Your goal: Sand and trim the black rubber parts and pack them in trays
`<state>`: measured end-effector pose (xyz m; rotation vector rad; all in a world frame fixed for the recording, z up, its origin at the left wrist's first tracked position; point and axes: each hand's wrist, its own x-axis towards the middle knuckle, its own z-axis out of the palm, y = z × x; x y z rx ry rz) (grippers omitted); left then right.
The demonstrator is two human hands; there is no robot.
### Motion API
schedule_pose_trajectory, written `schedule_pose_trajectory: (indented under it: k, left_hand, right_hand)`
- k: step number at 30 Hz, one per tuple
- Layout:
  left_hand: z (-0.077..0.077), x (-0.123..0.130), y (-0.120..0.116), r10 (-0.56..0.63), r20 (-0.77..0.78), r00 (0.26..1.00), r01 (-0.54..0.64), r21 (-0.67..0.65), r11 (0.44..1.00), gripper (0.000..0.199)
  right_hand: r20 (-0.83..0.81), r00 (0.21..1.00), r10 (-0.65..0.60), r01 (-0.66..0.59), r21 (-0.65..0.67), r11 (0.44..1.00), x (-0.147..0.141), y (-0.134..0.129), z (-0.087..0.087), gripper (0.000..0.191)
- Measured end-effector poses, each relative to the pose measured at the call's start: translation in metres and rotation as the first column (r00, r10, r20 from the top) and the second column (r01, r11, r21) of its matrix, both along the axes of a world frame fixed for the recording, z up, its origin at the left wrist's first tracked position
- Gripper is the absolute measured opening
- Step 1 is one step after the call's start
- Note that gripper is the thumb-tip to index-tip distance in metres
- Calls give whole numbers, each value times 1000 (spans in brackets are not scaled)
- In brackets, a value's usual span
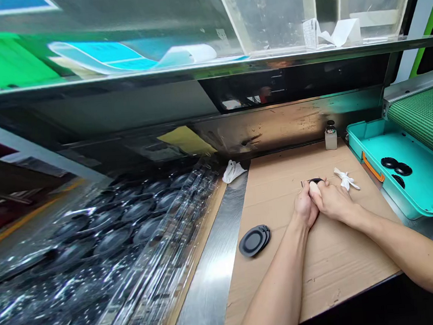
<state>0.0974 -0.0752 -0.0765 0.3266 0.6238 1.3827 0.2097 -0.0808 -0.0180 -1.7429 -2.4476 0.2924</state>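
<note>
Close together over the cardboard sheet [272, 198], my left hand [305, 206] and my right hand [333, 199] are both closed on a small black round part [315, 180]. Only its upper edge shows; my fingers hide the rest. A pale cover, like a finger cot [315, 189], sits at a thumb tip pressed against the part. Just right of my hands lies a crumpled white cloth [346, 178]. A few dark oval discs [254, 241] overlap in a small pile to the left of my left forearm.
A turquoise bin [430, 179] with several black rings [402, 168] stands at right, beside a green conveyor belt [428, 118]. A small bottle [330, 137] stands at the cardboard's back edge. Clear plastic trays of black discs [110, 242] fill the left. A metal shelf [193, 73] crosses above.
</note>
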Motion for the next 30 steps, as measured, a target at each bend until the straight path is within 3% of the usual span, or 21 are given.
schedule_pose_trajectory:
  k: [2,7,13,17,21,26,30]
  left_hand:
    - [0,0,0,5,-22,1000,-5,11,1000,40]
    - [-1,6,1,93,-107,990,-93,8,996,34]
    - [-5,4,0,61,-77,995,-62,-9,998,32]
    - [-3,7,0,61,-139,988,-60,17,998,32]
    - [-1,8,-1,53,-132,990,-54,-6,998,31]
    - [3,4,-2,25,-139,990,-29,-32,999,34]
    - [13,-6,-1,39,-105,994,-49,-95,994,48]
  right_hand:
    - [7,999,37,-37,10,999,7,0,0,41]
    - [23,989,-148,146,72,987,7,4,1,49]
    - [36,999,5,-7,55,998,7,5,2,47]
    - [39,990,-134,132,59,990,17,8,3,48]
    - [3,999,-33,33,56,998,10,10,3,47]
    - [28,970,-242,240,52,969,13,20,4,50]
    - [11,965,-261,260,37,965,28,20,5,52]
